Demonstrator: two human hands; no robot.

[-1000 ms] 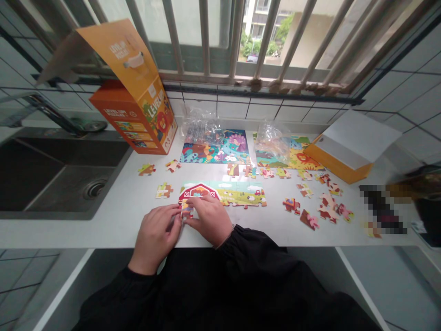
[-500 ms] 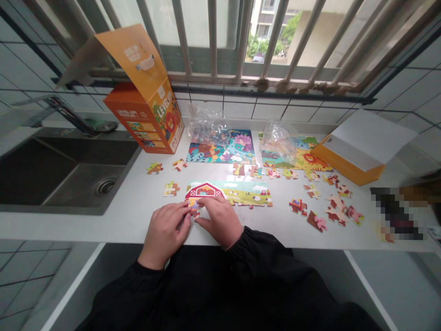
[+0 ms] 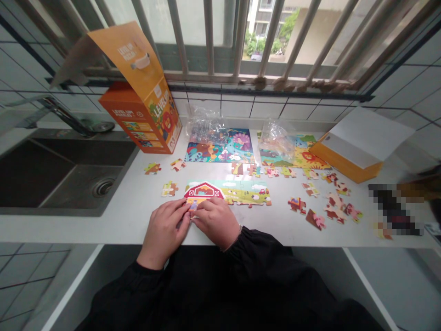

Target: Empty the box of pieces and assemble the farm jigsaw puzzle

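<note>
A partly joined farm puzzle [image 3: 237,193] with a red barn lies near the front of the white counter [image 3: 131,216]. My left hand [image 3: 166,231] and my right hand [image 3: 215,221] meet just below the barn. Their fingertips are pressed together round a small puzzle piece [image 3: 193,205] against the puzzle's lower left edge. Most of that piece is hidden by my fingers. Both sleeves are black.
Several loose pieces [image 3: 324,207] lie to the right, others [image 3: 168,188] to the left. Two finished puzzles [image 3: 220,149] and plastic bags [image 3: 275,140] sit behind. An orange box [image 3: 144,110] stands at the back left, an open box [image 3: 358,145] at the right. A sink [image 3: 58,174] is left.
Both hands stay at the barn's lower edge, shifting only slightly while working the small piece. The view has swayed a little.
</note>
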